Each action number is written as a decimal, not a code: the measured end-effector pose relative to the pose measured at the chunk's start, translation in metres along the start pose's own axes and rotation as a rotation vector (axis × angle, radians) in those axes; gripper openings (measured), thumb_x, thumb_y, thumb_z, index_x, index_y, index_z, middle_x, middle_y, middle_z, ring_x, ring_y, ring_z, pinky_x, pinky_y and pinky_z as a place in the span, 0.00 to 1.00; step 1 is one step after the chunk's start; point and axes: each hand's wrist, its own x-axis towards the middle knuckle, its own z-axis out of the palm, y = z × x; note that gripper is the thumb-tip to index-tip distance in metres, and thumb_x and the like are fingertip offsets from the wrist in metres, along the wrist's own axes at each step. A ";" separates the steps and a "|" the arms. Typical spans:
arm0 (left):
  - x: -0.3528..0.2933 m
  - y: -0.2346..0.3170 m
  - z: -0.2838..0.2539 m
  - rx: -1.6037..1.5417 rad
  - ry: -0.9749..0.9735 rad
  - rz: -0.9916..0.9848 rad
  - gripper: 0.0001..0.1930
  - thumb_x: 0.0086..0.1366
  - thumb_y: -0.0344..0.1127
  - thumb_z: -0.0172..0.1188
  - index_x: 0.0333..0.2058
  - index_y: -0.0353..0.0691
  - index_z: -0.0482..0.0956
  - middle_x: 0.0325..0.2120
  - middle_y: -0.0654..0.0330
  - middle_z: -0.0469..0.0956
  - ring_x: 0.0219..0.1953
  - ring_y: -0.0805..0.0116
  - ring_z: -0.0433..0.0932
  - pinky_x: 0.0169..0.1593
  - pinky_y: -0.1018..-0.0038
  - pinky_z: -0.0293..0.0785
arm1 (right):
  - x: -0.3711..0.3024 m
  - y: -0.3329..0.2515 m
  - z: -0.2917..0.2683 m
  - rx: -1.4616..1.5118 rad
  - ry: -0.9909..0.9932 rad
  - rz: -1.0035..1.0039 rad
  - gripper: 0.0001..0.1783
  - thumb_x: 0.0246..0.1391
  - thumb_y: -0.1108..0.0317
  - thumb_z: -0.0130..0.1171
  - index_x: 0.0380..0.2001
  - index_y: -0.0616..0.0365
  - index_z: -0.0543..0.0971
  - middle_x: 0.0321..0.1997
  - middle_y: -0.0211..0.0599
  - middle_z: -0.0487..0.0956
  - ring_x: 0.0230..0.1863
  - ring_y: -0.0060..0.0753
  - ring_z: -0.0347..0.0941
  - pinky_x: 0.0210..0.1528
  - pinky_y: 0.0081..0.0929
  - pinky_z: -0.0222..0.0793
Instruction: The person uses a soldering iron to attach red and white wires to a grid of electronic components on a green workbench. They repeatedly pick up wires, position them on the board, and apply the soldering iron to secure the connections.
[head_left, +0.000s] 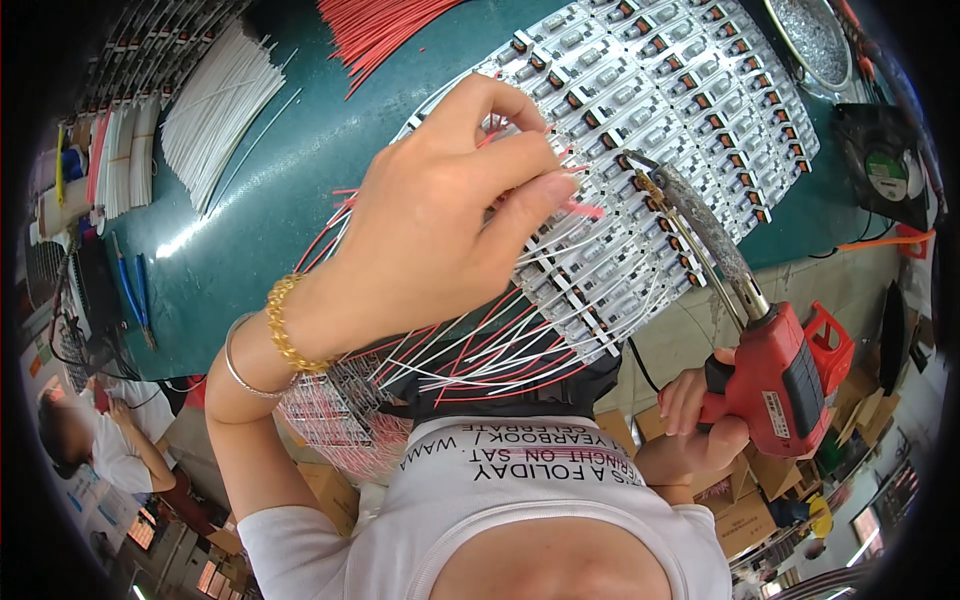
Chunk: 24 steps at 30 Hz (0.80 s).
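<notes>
A wide panel of small circuit boards point(640, 85) lies in rows across the green table. My left hand point(440, 205) is over its left part, thumb and fingers pinched on short red wires point(588, 210); some of these are hidden behind the fingers. Low on the right, my right hand point(700, 415) grips the handle of a red and black soldering gun point(780, 375). The gun's metal tip reaches up to a row of boards, close to the left fingertips; whether it touches is hard to tell. White and red wires point(490, 365) trail from the panel's near edge toward my lap.
Bundles of white wires point(220, 110) and red wires point(375, 30) lie at the back of the green table point(290, 130). Blue-handled pliers point(134, 290) rest at left. A round metal tin point(815, 45) and a black fan-like unit point(885, 170) stand at right. Another person point(125, 430) sits beyond at lower left.
</notes>
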 end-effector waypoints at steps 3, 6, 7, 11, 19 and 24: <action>-0.002 -0.006 -0.011 -0.101 -0.088 0.001 0.03 0.58 0.26 0.61 0.28 0.33 0.77 0.41 0.55 0.74 0.29 0.70 0.73 0.33 0.77 0.69 | 0.000 -0.001 0.000 0.017 -0.007 -0.003 0.44 0.57 0.37 0.52 0.55 0.72 0.60 0.10 0.23 0.65 0.10 0.19 0.61 0.16 0.18 0.60; -0.002 0.001 -0.015 -0.053 -0.058 -0.035 0.03 0.57 0.26 0.62 0.28 0.34 0.78 0.40 0.55 0.75 0.31 0.66 0.73 0.38 0.74 0.69 | -0.002 0.001 -0.002 0.024 -0.009 -0.011 0.44 0.57 0.37 0.52 0.56 0.71 0.60 0.10 0.23 0.65 0.10 0.20 0.61 0.17 0.19 0.61; -0.003 0.002 -0.012 0.043 0.023 0.027 0.03 0.56 0.27 0.63 0.28 0.35 0.78 0.38 0.55 0.76 0.31 0.64 0.73 0.39 0.73 0.69 | -0.003 0.001 -0.003 0.026 -0.009 -0.017 0.44 0.57 0.37 0.52 0.56 0.71 0.60 0.10 0.23 0.65 0.10 0.20 0.61 0.17 0.19 0.61; -0.009 0.011 -0.010 0.386 0.221 0.202 0.04 0.53 0.27 0.66 0.26 0.39 0.79 0.28 0.60 0.77 0.32 0.61 0.73 0.42 0.70 0.66 | -0.006 -0.002 -0.005 0.089 -0.022 0.010 0.45 0.56 0.37 0.53 0.57 0.70 0.60 0.11 0.23 0.66 0.10 0.20 0.61 0.17 0.19 0.61; -0.007 0.013 0.026 0.310 0.120 0.099 0.09 0.53 0.31 0.66 0.24 0.41 0.72 0.18 0.63 0.70 0.27 0.64 0.68 0.39 0.65 0.59 | -0.011 0.000 -0.006 0.111 -0.039 0.020 0.45 0.53 0.34 0.55 0.54 0.67 0.62 0.12 0.24 0.67 0.11 0.21 0.62 0.18 0.20 0.62; -0.007 0.013 0.027 0.294 0.103 0.093 0.09 0.53 0.31 0.65 0.24 0.41 0.71 0.18 0.62 0.70 0.27 0.63 0.68 0.40 0.65 0.59 | -0.013 0.004 -0.007 0.088 -0.005 0.036 0.45 0.52 0.34 0.55 0.53 0.67 0.63 0.12 0.25 0.67 0.11 0.21 0.62 0.19 0.20 0.62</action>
